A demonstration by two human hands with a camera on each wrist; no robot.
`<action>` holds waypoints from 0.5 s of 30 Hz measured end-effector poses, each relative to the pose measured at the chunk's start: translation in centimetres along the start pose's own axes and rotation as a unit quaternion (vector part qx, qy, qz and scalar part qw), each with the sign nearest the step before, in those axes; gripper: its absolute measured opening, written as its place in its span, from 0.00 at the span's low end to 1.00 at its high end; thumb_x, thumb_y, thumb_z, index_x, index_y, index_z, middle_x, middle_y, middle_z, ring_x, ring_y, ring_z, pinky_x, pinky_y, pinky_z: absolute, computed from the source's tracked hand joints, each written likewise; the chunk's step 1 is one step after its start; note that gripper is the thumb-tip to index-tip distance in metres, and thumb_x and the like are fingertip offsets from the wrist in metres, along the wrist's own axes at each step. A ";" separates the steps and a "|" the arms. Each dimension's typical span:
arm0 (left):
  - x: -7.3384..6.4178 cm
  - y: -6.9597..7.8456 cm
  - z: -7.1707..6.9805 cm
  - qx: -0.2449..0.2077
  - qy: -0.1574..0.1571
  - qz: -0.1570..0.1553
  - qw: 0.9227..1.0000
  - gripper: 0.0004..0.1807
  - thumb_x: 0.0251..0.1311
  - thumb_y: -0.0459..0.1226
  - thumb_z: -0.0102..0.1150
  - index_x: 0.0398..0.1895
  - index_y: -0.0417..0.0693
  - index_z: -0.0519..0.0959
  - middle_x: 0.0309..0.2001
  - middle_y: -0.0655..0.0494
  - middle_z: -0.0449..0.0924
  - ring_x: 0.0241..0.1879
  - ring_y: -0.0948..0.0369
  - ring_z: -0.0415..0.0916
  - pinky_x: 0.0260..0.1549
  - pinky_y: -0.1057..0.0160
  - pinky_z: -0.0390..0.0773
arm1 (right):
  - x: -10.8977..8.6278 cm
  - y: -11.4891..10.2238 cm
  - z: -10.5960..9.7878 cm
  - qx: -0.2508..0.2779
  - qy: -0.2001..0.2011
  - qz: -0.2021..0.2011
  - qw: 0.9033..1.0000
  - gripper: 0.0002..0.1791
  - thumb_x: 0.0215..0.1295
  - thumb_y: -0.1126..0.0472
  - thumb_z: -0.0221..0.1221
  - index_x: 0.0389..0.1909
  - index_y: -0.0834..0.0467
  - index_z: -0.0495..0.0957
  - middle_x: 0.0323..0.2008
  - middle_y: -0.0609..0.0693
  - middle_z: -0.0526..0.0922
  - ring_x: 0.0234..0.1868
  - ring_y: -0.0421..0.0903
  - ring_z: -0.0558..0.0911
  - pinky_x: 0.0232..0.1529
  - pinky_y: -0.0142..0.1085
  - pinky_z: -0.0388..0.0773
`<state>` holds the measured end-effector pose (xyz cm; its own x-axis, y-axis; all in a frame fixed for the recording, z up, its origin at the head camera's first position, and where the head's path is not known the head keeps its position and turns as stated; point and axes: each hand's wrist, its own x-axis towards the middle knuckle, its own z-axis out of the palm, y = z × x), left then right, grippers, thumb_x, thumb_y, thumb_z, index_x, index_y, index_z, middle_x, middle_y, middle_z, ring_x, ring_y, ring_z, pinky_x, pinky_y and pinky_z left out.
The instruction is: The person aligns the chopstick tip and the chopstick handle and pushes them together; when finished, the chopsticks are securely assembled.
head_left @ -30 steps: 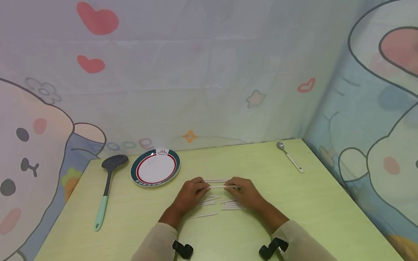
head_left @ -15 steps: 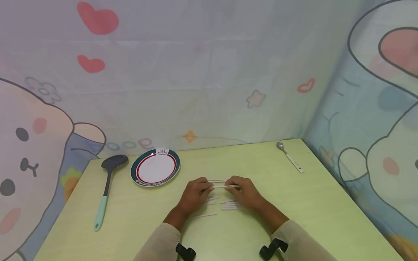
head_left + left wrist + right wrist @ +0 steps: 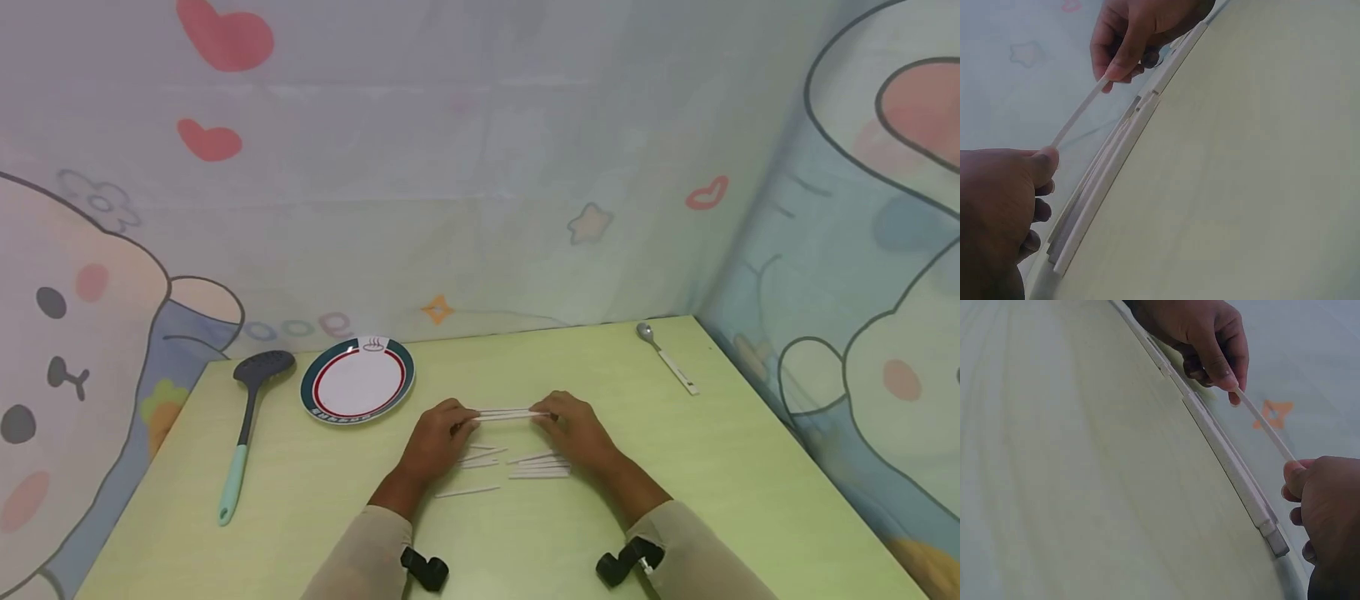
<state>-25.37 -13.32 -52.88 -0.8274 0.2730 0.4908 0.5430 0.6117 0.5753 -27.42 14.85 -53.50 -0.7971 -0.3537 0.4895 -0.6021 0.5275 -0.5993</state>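
My left hand and my right hand pinch opposite ends of a thin white stick between thumb and fingers. The wrist views show this stick held above the table. In the head view it lies almost in line with another white stick just behind; whether they touch I cannot tell. Nearer the person, several white sticks lie in a right-hand group, and others in a left-hand group partly covered by the left hand. One more stick lies slightly apart in front.
On the pale yellow table, a slotted turner with a mint handle lies at the left. Beside it is a white plate with a dark rim. A small spoon lies back right. A printed cloth hangs behind.
Both hands have shifted the held stick away from the person, close to the stick behind. The right hand has also moved slightly right. The head view has tilted a little.
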 end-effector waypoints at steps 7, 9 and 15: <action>0.2 -0.8 -0.3 0.042 0.027 -0.002 0.999 0.05 0.66 0.32 0.75 0.43 0.43 0.93 0.38 0.53 0.84 0.38 0.58 0.79 0.40 0.58 0.78 | -0.1 0.6 0.0 -0.015 0.016 -0.003 1.000 0.10 0.72 0.70 0.68 0.51 0.63 0.91 0.44 0.52 0.83 0.41 0.44 0.79 0.44 0.36 0.81; 0.2 -1.1 -0.3 0.050 0.037 0.004 0.998 0.04 0.64 0.31 0.76 0.41 0.43 0.93 0.39 0.51 0.84 0.41 0.54 0.80 0.42 0.53 0.78 | 0.0 0.6 0.1 -0.017 0.016 0.012 1.000 0.11 0.73 0.70 0.67 0.52 0.63 0.91 0.45 0.51 0.83 0.42 0.44 0.80 0.44 0.36 0.81; 0.2 -1.8 -0.1 0.062 0.055 -0.004 0.997 0.03 0.61 0.29 0.77 0.37 0.43 0.92 0.40 0.50 0.82 0.44 0.52 0.79 0.42 0.50 0.76 | 0.0 0.4 0.0 -0.014 0.010 0.088 0.996 0.10 0.75 0.69 0.66 0.52 0.59 0.89 0.45 0.50 0.87 0.42 0.43 0.83 0.44 0.36 0.82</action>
<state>-26.52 -14.44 -53.73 -0.8075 0.1881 0.5591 0.5083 0.7027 0.4978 -27.64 15.05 -53.76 -0.8887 -0.2385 0.3916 -0.4518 0.6006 -0.6597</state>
